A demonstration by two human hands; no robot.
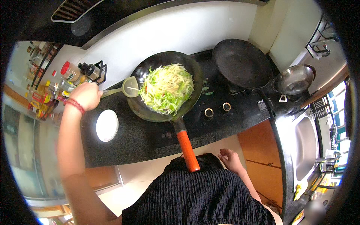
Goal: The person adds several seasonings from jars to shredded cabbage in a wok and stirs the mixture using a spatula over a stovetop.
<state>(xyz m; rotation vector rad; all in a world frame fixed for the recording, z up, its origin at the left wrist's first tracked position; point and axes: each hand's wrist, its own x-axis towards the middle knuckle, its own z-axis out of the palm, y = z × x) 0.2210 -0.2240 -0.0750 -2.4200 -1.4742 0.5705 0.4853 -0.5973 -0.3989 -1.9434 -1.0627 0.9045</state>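
Observation:
My left hand [84,97], with a red bracelet at the wrist, grips the handle of a pale silicone spatula [130,87]. The spatula's head is over the left rim of a dark wok [137,108]. Shredded green and white vegetables [167,90] are heaped inside the wok, with a few red bits among them. The wok's orange handle [188,152] points toward my body. My right hand [231,159] hangs at my side, away from the counter, holding nothing, fingers slightly bent and apart. A white plate [107,125] lies on the counter below my left hand.
A dark frying pan [242,63] sits on the hob right of the wok, behind two stove knobs [217,110]. Beyond it are a metal bowl [294,80] and a sink [306,149]. Seasoning jars and bottles [70,73] crowd the left end, and a range hood [171,9] hangs above.

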